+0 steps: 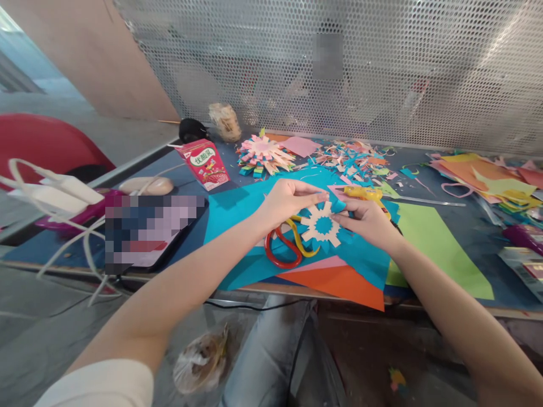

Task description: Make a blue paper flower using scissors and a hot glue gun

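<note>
Between my two hands is a paper cutout, a pale pink ring with tabs sticking outward and blue paper showing at its centre. My left hand pinches its upper left edge between thumb and fingers. On the other side, my right hand grips its right edge, with a bit of blue paper at the fingertips. Scissors with a red and a yellow handle loop lie just below the cutout, their blades hidden. Under everything spreads a blue paper sheet. A yellow-handled tool rests behind my right hand.
Orange paper overhangs the front table edge; green paper lies right. Behind stand a layered paper flower, paper scraps and a pink drink carton. A tablet and white cables are left. A perforated metal panel closes the back.
</note>
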Motion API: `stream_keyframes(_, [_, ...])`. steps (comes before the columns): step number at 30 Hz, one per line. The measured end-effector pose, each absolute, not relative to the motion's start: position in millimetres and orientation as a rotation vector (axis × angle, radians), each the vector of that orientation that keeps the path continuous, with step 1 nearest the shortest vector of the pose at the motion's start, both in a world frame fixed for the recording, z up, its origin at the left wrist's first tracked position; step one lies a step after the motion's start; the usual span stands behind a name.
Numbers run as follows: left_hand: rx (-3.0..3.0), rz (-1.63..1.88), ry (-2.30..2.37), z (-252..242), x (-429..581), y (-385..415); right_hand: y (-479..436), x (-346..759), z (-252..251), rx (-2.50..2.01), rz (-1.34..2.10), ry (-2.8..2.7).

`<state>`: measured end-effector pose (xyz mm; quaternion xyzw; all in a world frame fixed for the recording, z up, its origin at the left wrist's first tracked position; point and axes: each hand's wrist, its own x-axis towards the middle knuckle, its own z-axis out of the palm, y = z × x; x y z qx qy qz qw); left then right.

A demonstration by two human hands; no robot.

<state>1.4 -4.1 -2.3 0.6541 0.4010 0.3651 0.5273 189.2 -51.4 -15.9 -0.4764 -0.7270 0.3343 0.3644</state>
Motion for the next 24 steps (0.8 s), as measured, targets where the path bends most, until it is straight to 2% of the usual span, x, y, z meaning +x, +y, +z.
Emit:
stream_keyframes(5, [1.509, 0.883, 0.955, -6, 3, -2, -50, 189, -18, -1.23, 0.9, -1.852])
stream_keyframes(13, [1.413, 1.209, 0.877, -13, -1, 19, -43, 194, -14, -1.351, 0.832, -1.683])
stream_keyframes(24, [1.565, 1.151, 0.911, -15, -4, 27, -35, 202, -18, -1.373, 0.939, -1.567])
